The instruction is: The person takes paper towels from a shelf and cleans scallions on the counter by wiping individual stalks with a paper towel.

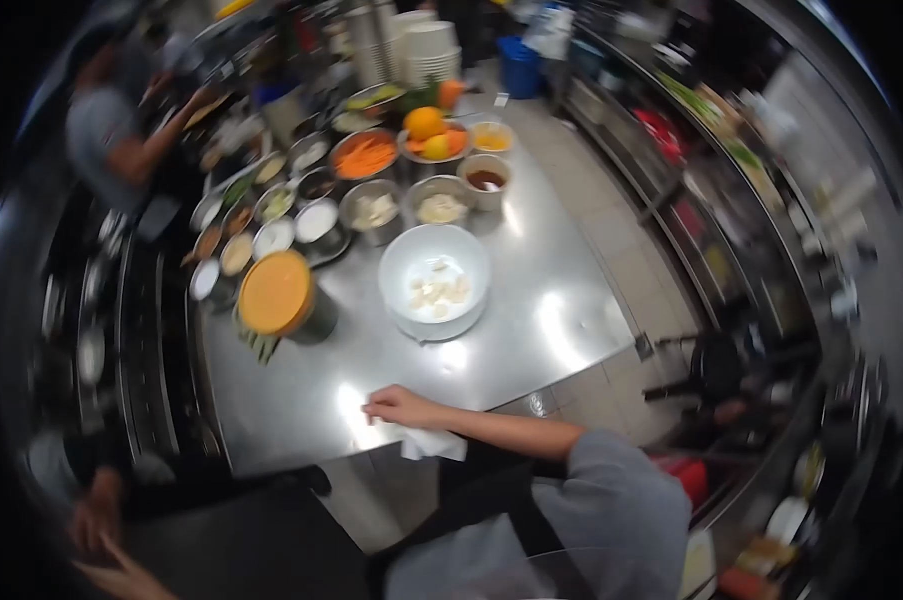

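Observation:
My right hand [401, 406] is over the near edge of the steel table [531, 350], fingers closed. A white cloth or paper towel [433, 443] hangs below it and appears gripped in the hand. My left hand [121, 575] reaches out at the lower left corner, fingers apart, close to another person's hand [96, 515]; whether they touch I cannot tell. Beyond my right hand stands a white bowl [434, 245] with pale pieces inside. Left of it is a tall container with an orange lid [276, 292].
Metal bowls hold carrot strips [364, 155], oranges [424, 123] and pale pieces. A cup of dark sauce [486, 180] stands nearby. Stacked white tubs [431, 50] are at the back. Another person [111, 130] stands at the far left. Shelving [671, 190] lines the right side.

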### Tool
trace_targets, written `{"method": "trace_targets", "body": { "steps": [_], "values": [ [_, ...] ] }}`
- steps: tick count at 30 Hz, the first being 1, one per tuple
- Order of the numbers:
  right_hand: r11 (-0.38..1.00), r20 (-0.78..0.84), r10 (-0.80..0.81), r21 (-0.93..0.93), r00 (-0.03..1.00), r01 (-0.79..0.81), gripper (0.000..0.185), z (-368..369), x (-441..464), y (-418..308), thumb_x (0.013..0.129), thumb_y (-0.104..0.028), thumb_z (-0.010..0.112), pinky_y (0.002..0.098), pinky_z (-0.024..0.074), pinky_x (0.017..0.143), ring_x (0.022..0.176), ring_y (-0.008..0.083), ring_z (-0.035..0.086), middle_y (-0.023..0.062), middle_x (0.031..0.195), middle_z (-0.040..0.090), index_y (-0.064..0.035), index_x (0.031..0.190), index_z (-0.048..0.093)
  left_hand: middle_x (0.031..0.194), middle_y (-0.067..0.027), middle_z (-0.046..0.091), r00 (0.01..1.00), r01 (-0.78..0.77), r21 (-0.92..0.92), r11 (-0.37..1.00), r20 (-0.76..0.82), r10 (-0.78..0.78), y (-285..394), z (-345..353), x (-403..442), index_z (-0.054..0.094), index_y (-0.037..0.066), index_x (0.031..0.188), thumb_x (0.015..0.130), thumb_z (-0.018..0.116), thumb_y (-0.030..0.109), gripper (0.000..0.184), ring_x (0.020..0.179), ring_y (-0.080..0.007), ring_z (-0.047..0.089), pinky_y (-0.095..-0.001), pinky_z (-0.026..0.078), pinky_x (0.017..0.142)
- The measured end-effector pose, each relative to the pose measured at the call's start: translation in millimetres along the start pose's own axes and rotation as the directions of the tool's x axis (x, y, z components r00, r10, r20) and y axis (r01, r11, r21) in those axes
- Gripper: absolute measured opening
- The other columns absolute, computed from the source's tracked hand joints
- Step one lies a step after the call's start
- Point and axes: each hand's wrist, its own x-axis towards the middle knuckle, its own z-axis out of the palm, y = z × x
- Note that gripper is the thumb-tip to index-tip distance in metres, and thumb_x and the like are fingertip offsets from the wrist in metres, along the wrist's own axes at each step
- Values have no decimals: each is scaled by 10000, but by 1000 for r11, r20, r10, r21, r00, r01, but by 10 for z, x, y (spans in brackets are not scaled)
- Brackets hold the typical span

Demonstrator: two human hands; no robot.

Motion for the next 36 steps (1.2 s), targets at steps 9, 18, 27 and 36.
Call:
{"method": "trace_targets", "body": {
  "steps": [9,18,27,36],
  "values": [
    [841,-529,194,524,826,138,380,-1190,-1959,-155,913,-376,458,202,331,437,467,55,393,-38,536,420,-40,783,577,1261,-190,397,678,267,-920,288,392,622,3997,-1183,-1732,511,28,1153,734,650,52,442,1187,-340,384,-421,306,973],
    [548,-786,383,616,485,566,372,-2944,-3779,230,913,-426,424,234,390,472,509,102,455,-12,603,458,-69,927,530,911,-100,550,310,467,-852,-237,-94,946,6937,-2942,-2783,547,84,1037,661,757,284,475,806,-269,573,-341,468,654],
    [705,-809,302,546,505,452,359,-4363,-4467,-247,916,-398,433,241,427,705,801,107,494,30,869,493,-105,1117,485,802,-120,583,407,516,-835,-192,42,912,8743,-3638,-2883,594,27,769,745,670,157,152,717,-291,580,-340,452,624],
    [843,-344,170,536,924,44,589,-5874,-4143,-552,858,-290,593,286,394,855,1055,123,447,19,1145,427,-173,1323,252,703,-126,552,465,515,-849,116,390,795,10103,-3171,-2781,560,38,760,764,629,132,116,643,-331,555,-391,431,569]
  ]
}}
